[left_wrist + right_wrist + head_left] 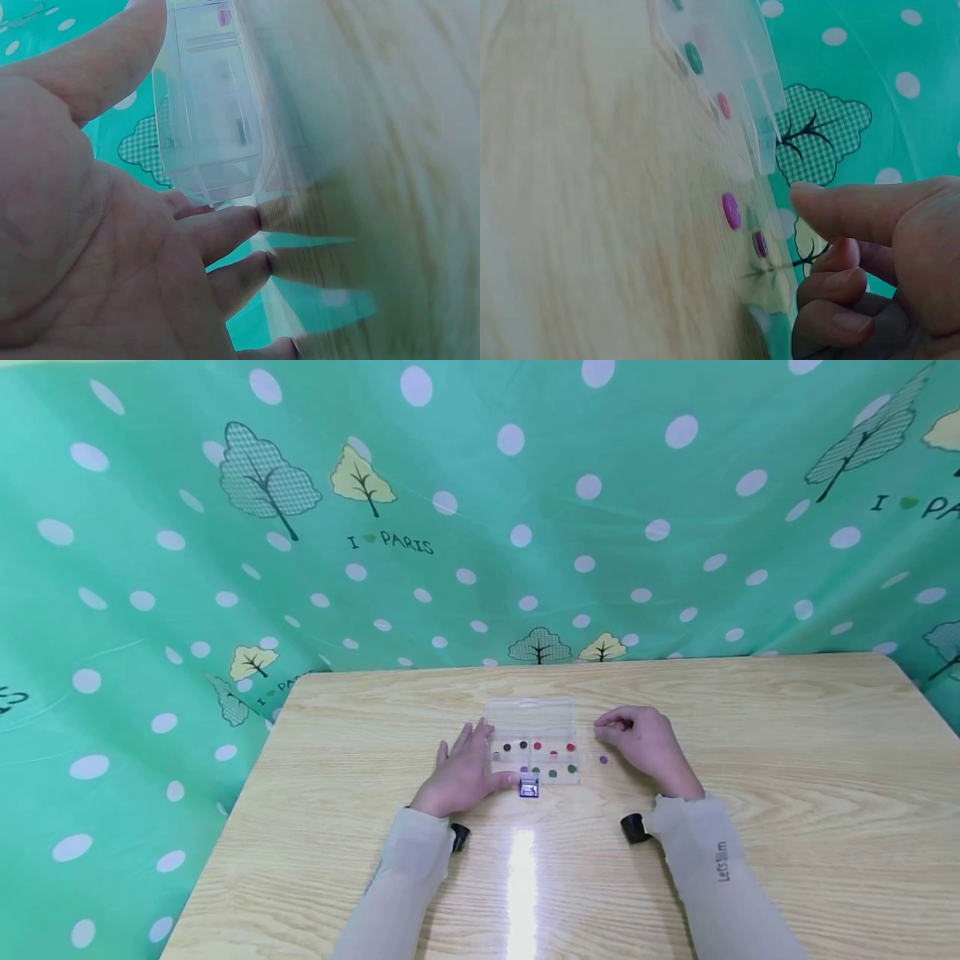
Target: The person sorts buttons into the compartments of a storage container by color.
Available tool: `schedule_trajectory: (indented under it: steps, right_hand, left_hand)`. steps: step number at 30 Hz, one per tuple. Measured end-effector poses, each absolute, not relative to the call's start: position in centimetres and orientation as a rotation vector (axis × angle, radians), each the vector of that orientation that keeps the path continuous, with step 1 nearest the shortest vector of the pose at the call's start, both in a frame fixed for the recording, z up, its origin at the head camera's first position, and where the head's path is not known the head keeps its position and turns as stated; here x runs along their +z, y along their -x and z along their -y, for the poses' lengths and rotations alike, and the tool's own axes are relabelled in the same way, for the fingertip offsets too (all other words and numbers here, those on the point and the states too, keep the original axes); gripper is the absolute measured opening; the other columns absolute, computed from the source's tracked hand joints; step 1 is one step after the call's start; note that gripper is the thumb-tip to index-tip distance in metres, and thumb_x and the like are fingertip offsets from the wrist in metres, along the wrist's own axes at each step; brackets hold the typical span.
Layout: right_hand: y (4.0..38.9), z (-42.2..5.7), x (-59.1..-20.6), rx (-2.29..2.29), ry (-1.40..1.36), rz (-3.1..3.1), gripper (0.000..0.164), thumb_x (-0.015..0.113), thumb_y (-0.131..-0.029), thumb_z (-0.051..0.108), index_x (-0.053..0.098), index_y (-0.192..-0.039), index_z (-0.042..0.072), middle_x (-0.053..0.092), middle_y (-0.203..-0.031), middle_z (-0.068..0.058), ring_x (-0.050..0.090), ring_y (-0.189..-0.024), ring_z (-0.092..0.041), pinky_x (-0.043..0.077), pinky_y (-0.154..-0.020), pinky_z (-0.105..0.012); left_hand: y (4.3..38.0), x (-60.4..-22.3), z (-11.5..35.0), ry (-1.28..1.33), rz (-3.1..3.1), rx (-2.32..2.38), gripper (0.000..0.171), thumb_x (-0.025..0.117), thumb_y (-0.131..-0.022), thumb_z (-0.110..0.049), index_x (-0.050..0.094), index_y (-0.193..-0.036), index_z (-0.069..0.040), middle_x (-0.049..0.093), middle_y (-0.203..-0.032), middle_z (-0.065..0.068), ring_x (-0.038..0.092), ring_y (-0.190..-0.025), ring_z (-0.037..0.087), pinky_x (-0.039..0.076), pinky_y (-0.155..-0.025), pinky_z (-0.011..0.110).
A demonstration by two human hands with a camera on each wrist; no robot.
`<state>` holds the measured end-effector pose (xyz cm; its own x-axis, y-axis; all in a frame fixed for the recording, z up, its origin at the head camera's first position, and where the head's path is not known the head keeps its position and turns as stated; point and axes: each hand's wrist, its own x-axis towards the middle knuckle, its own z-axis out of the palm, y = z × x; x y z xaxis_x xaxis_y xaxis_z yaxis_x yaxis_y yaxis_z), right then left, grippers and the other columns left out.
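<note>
A clear plastic box [530,760] lies with its lid [530,717] folded back. In it are several small round dark, red, purple and green pieces. My left hand [462,774] lies along the box's left side with fingers spread. Its thumb reaches the front edge, near a small purple-blue see-through piece [528,787]. To the right of the box, my right hand [647,742] has curled fingers and an extended thumb [855,211]; whether something is between thumb and index finger I cannot tell. Nearby on the table lies a purple round piece [731,211], with a darker purple one [760,244] showing beside it.
The wooden table [360,735] has a glossy top with a bright light streak in front of the box. Behind it hangs a green dotted cloth [465,485]. Black wrist bands or mounts [635,828] sit beside both sleeves.
</note>
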<state>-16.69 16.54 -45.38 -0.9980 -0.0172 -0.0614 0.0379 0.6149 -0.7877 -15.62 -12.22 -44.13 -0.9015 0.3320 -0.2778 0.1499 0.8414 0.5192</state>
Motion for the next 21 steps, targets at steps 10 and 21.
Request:
schedule_trajectory:
  steps: [10, 21]
  right_hand:
    - [16.71, -17.25, -45.42, -1.323, -0.096, -2.7, 0.02, 0.068, -0.094, 0.016, 0.074, -0.111, 0.005, 0.063, -0.093, -0.009, 0.051, -0.085, -0.025, 0.041, -0.073, -0.034]
    - [16.76, -17.43, -45.6, -1.315, -0.14, -2.648, 0.024, 0.073, -0.092, 0.016, 0.073, -0.113, 0.005, 0.059, -0.086, -0.007, 0.051, -0.079, -0.023, 0.041, -0.07, -0.033]
  left_hand:
    - [15.58, -44.06, 12.25, -0.361, -2.652, 0.731, 0.096, 0.069, -0.09, -0.051, 0.021, -0.159, -0.006, 0.009, -0.168, 0.012, 0.001, -0.154, 0.03, -0.004, -0.12, 0.059]
    - [15.46, -44.02, 12.25, -0.355, -2.657, 0.739, 0.096, 0.07, -0.09, -0.05, 0.021, -0.159, -0.006, 0.009, -0.168, 0.011, 0.002, -0.154, 0.03, -0.004, -0.12, 0.059]
